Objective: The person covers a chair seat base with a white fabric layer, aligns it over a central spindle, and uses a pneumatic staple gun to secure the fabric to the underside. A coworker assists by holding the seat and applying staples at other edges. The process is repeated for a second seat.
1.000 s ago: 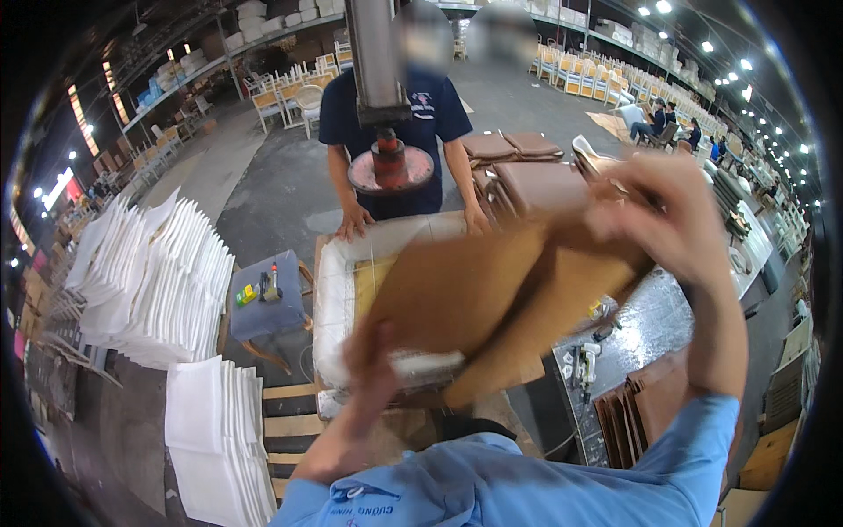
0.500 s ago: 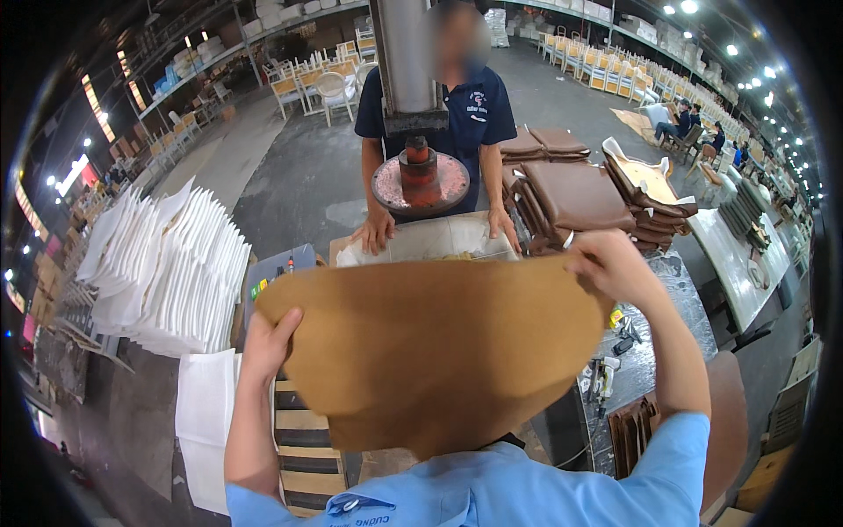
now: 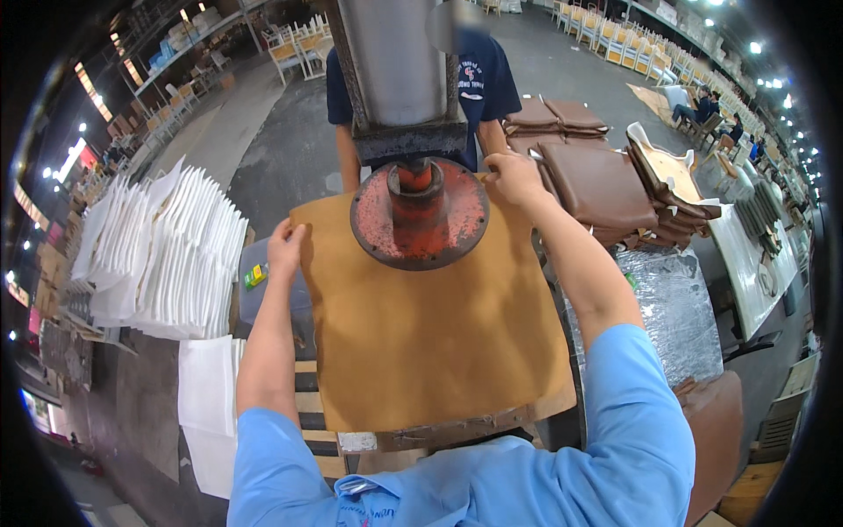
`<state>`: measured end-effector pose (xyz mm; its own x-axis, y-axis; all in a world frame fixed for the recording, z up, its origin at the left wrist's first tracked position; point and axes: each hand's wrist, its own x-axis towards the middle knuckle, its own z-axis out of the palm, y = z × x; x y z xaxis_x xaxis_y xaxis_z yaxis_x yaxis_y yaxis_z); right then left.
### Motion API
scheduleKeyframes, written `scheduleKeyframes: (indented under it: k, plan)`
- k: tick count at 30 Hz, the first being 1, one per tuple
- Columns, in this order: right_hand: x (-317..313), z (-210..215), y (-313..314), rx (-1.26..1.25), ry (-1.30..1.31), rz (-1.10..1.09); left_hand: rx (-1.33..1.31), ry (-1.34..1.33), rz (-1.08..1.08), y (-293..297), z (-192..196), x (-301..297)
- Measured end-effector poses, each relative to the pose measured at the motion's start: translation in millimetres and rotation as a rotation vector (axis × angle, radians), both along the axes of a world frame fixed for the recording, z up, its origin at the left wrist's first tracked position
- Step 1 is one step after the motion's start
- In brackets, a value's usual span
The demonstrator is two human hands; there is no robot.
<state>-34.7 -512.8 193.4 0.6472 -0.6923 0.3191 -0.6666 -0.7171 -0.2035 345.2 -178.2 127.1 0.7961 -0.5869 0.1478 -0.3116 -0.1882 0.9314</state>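
Note:
A large tan-brown sheet [image 3: 439, 342], which looks like upholstery leather seen from its back, lies spread under a red round press plate [image 3: 420, 215]. My left hand [image 3: 286, 250] pinches the sheet's far left corner between thumb and fingers. At the far right corner my right hand [image 3: 516, 179] is closed on the sheet's edge. Most of what lies under the sheet is hidden. A grey press column [image 3: 395, 66] rises above the plate. Behind it stands a co-worker in a dark shirt [image 3: 483, 79], whose hands are hidden.
White padded sheets [image 3: 162, 259] are stacked at left, above a white panel [image 3: 208, 395]. Brown seat cushions [image 3: 593, 180] are piled at right, near a film-wrapped table [image 3: 672, 303]. A grey bin [image 3: 257, 294] is beside my left forearm. Wooden slats [image 3: 309, 404] show below.
The sheet, held raised before me, has moved forward and been laid flat beneath the press plate. Both my hands went farther out with it. The white cushion in front of the co-worker is now covered.

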Motion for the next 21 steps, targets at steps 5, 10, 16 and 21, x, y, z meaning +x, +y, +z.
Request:
scheduleKeyframes:
  k: [5,10,16,21]
  plan:
    - [-131,-75,45,0.234,-0.243,-0.025,0.316,-0.005,0.138,119,-58,-40]
    - [-262,-169,178,0.849,-0.204,-0.463,0.602,0.543,0.088,256,-102,-161]
    - [-293,-189,230,1.014,-0.554,-0.555,0.133,0.956,0.004,298,-128,-203]
    - [-311,-189,261,1.082,-0.614,-0.695,0.034,0.917,-0.092,323,-134,-212]
